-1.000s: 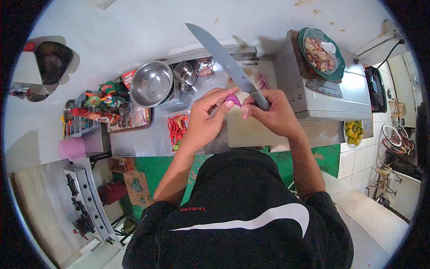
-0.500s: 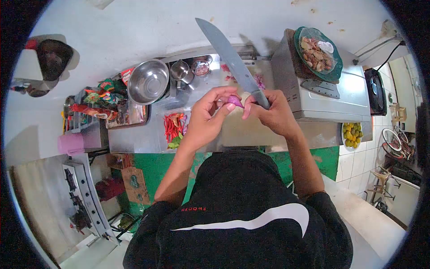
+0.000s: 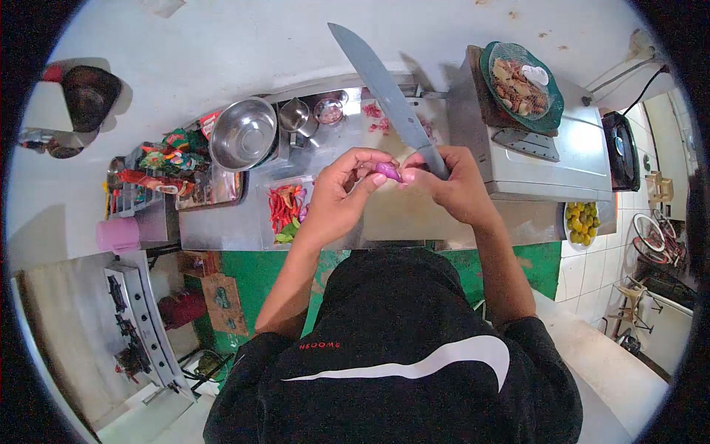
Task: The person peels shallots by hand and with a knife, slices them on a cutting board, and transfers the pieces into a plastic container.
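A small purple shallot (image 3: pixel 388 172) is pinched between the thumb and fingers of my left hand (image 3: pixel 347 185). My right hand (image 3: pixel 457 189) grips a large knife (image 3: pixel 381 81) by its handle, the blade pointing up and away to the left. The right thumb and fingertip meet the shallot's right end. Below both hands lies a pale cutting board (image 3: pixel 407 214), with chopped reddish-pink pieces (image 3: pixel 376 117) toward its far side. Left of the board, a clear tray holds red chillies (image 3: pixel 283 207), more shallots and green leaves (image 3: pixel 287 231).
A steel bowl (image 3: pixel 243 133), a metal cup (image 3: pixel 294 115) and a small dish (image 3: pixel 329 111) stand at the back left. Seasoning packets (image 3: pixel 176 152) lie beyond them. On the right, a grey appliance (image 3: pixel 543 166) carries a green plate (image 3: pixel 556 96) of food. Green-yellow citrus (image 3: pixel 582 222) fills a bowl.
The shallot has turned between my fingers and lies more level. My right thumb has come closer to it, and the knife has shifted slightly right with that hand.
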A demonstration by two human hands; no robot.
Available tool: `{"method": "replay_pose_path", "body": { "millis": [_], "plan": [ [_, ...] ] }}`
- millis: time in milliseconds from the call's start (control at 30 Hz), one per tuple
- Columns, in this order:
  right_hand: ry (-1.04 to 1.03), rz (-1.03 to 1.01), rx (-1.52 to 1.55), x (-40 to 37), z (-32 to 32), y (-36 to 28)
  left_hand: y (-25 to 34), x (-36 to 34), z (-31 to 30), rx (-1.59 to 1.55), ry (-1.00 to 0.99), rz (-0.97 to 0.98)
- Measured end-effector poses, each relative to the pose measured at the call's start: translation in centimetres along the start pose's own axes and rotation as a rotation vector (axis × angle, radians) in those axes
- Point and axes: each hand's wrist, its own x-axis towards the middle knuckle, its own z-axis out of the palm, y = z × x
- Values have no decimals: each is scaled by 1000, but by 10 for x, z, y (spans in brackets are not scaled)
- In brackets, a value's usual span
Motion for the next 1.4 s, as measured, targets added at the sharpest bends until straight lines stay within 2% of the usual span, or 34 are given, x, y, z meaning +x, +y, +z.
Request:
{"method": "replay_pose_path", "body": {
  "millis": [167,233,400,467,600,667,700,767,833,900,967,1000,1067,1100,1167,1233,1267,1333,1367,1400],
  "plan": [
    [-3,-24,2,3,4,5,-1,1,-1,14,-13,-15],
    [12,-19,16,3,7,7,0,2,1,-62,46,-18],
    [67,-13,122,7,16,9,-12,3,-6,-207,22,-33],
    [158,39,-1,9,18,14,-20,3,-9,-231,15,-49],
    [271,7,-2,36,20,60,-33,2,-17,-312,58,-68],
    [382,-167,-242,59,18,95,-38,1,-22,-339,72,-53],
    [375,-166,-241,71,19,105,-40,0,-24,-347,105,-80],
    [370,-104,-547,95,22,120,-43,-3,-28,-354,143,-110],
    [397,-84,-571,112,31,125,-47,-7,-34,-465,184,-269],
    [427,-66,-595,123,40,131,-52,-9,-38,-513,202,-271],
    [434,-223,-516,129,45,139,-55,-10,-42,-564,218,-271],
    [432,-222,-518,127,45,140,-53,-11,-44,-595,236,-269],
    [301,6,-604,118,43,143,-53,-11,-48,-630,251,-267],
    [306,8,-608,108,45,134,-53,-10,-51,-607,255,-288],
    [272,176,-451,79,48,106,-56,-7,-54,-587,248,-310],
    [288,160,-475,62,45,118,-61,-1,-54,-326,264,-333],
    [294,141,-495,53,42,128,-72,3,-53,-329,249,-335],
    [318,163,-482,36,36,146,-114,12,-47,-63,248,-207],
    [327,181,-467,27,34,156,-131,14,-42,-65,231,-212],
    [342,192,-464,17,32,167,-148,16,-35,58,238,-216]
  ]
}}
